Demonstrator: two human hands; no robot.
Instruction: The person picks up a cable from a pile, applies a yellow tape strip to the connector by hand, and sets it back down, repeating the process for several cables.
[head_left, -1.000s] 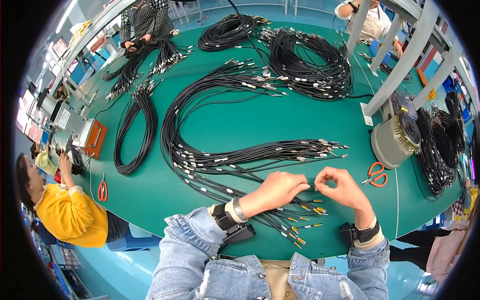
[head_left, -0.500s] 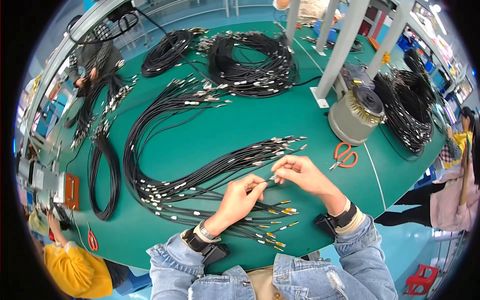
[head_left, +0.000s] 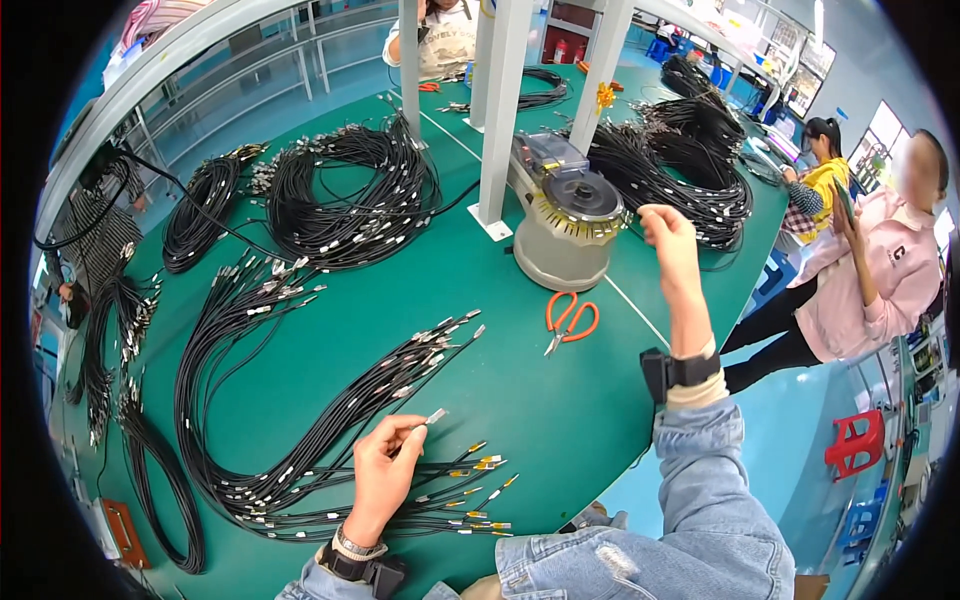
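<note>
A thin black cable with a pale tip [head_left: 436, 416] is pinched in my left hand [head_left: 385, 468], its end pointing up and to the right. My left hand is over the near part of a long bundle of black cables [head_left: 300, 450], several of which end in yellow-marked tips [head_left: 487, 462]. My right hand [head_left: 672, 255] is raised at the right edge of a round grey dispenser [head_left: 565, 235] with yellowish tabs around its top. Its fingers are curled in toward the thumb; anything between them is too small to make out.
Orange-handled cutters [head_left: 571, 322] lie in front of the dispenser. Coiled black cables [head_left: 350, 195] and a larger pile [head_left: 680, 170] lie farther back on the green table [head_left: 390, 300]. Grey metal posts [head_left: 497, 130] rise from it. A person in pink [head_left: 870, 270] stands at right.
My right hand has left the cable end and moved up and right to the dispenser. My left hand keeps the cable. The view has turned to the right.
</note>
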